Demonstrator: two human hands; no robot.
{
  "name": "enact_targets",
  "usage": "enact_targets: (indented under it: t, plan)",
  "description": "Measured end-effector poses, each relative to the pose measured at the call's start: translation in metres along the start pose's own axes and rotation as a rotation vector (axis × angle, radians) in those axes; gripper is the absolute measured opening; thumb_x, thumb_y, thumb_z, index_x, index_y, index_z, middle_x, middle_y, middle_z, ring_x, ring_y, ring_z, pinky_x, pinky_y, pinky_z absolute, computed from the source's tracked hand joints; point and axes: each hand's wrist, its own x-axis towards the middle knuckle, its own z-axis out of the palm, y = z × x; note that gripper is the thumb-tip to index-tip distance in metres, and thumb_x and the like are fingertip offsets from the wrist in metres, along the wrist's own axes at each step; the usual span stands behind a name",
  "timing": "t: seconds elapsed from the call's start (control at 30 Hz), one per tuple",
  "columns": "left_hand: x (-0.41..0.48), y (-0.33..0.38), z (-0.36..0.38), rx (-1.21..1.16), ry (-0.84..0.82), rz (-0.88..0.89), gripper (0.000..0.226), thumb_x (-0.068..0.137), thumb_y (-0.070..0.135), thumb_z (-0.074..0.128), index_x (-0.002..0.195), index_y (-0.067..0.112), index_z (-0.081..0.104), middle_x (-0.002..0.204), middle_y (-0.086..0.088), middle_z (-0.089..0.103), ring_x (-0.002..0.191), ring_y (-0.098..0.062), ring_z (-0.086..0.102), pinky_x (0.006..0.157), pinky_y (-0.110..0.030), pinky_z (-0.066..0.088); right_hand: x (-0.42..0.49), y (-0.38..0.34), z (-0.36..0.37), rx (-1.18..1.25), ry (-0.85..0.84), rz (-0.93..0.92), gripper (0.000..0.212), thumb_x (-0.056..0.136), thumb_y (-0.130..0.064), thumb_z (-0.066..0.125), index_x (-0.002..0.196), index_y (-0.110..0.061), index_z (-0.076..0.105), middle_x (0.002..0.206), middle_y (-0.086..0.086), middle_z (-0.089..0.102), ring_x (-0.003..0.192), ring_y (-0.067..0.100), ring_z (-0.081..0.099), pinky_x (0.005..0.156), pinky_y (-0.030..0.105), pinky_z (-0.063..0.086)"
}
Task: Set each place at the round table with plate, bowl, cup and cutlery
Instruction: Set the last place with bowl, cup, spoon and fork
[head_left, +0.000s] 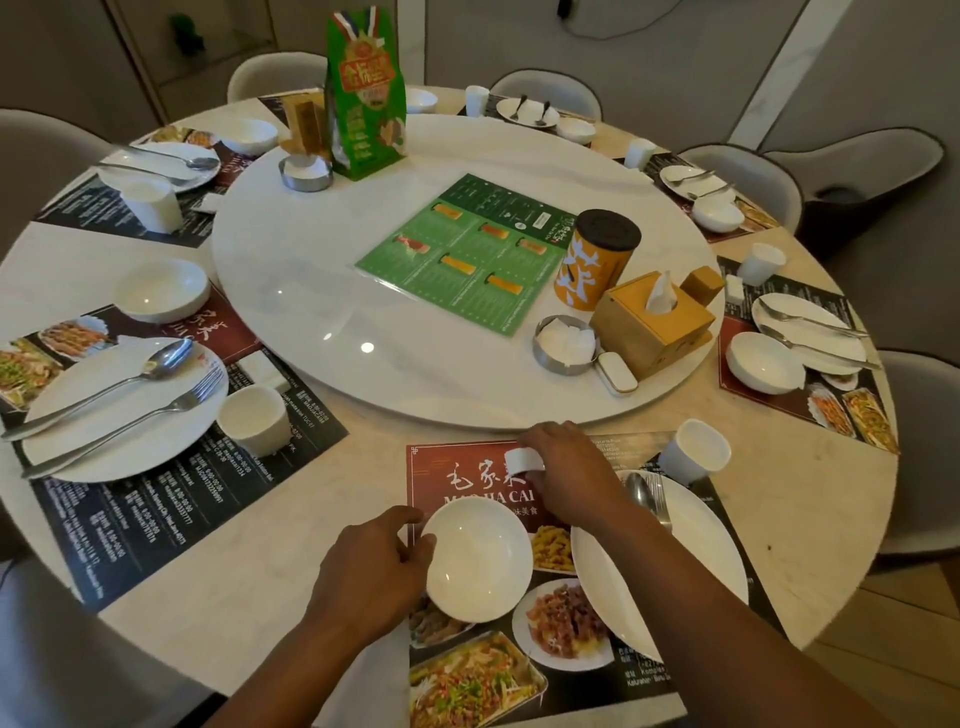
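At the nearest place setting, the left hand (371, 577) grips the left rim of a white bowl (478, 558), thumb and fingers closed on its edge; the bowl sits on the printed placemat (467, 670), over the border between the red title panel and the food photographs. The right hand (563, 473) reaches farther forward across the same placemat, its fingers curled around a small white rectangular object (522, 460), possibly a cutlery rest, which shows just at the thumb side of the hand, close to the edge of the lazy Susan (322, 291). The bowl lies between the two hands, touching the left one and just below and left of the right wrist. To the right of the bowl, a white plate (696, 561) rests on the placemat, partly hidden by the right forearm, with a spoon (638, 491) and a fork (661, 501) lying on its far side. A white cup (698, 451) stands beyond the plate, tilted against the wide-angle view, near the round table (291, 525) edge of the turntable. The place to the left already carries a plate (124, 415) with spoon and fork, a cup (254, 418) and a bowl (162, 288).
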Motion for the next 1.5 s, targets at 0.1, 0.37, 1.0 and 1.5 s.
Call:
enact_targets:
  t: [0.1, 0.37, 1.0, 1.5]
  plan:
    - [0.000, 0.003, 0.000, 0.023, -0.017, 0.000, 0.041, 0.093, 0.046, 0.056, 0.131, 0.032, 0.055, 0.106, 0.006, 0.072, 0.080, -0.008, 0.064, 0.083, -0.026, 0.053, -0.012, -0.011, -0.010, 0.184, 0.006, 0.031, 0.021, 0.091, -0.029, 0.065, 0.112, -0.026, 0.065, 0.103, -0.005, 0.067, 0.091, 0.012, 0.060, 0.080, 0.036, 0.054]
    - [0.012, 0.004, 0.004, 0.105, 0.019, 0.023, 0.037, 0.095, 0.041, 0.055, 0.131, 0.032, 0.057, 0.109, 0.006, 0.072, 0.086, -0.011, 0.068, 0.081, -0.025, 0.054, -0.030, -0.022, -0.006, 0.255, -0.249, 0.023, 0.026, 0.089, -0.026, 0.067, 0.114, -0.031, 0.063, 0.086, -0.012, 0.064, 0.080, 0.009, 0.062, 0.074, 0.032, 0.055]
    - [0.069, -0.003, -0.013, 0.061, 0.109, -0.052, 0.038, 0.095, 0.037, 0.056, 0.132, 0.033, 0.056, 0.108, 0.000, 0.073, 0.084, -0.011, 0.064, 0.074, -0.025, 0.049, 0.019, -0.045, 0.001, 0.222, 0.032, 0.159, 0.025, 0.092, -0.023, 0.063, 0.116, -0.022, 0.067, 0.105, 0.004, 0.073, 0.097, 0.023, 0.065, 0.081, 0.034, 0.056]
    - [0.006, 0.062, 0.008, 0.070, 0.264, 0.161, 0.032, 0.094, 0.039, 0.054, 0.123, 0.027, 0.060, 0.109, 0.005, 0.070, 0.094, -0.014, 0.065, 0.083, -0.029, 0.049, -0.082, 0.038, -0.053, 0.266, 0.288, 0.375, 0.007, 0.090, -0.019, 0.066, 0.093, -0.022, 0.070, 0.081, -0.003, 0.074, 0.076, 0.017, 0.067, 0.067, 0.029, 0.050]
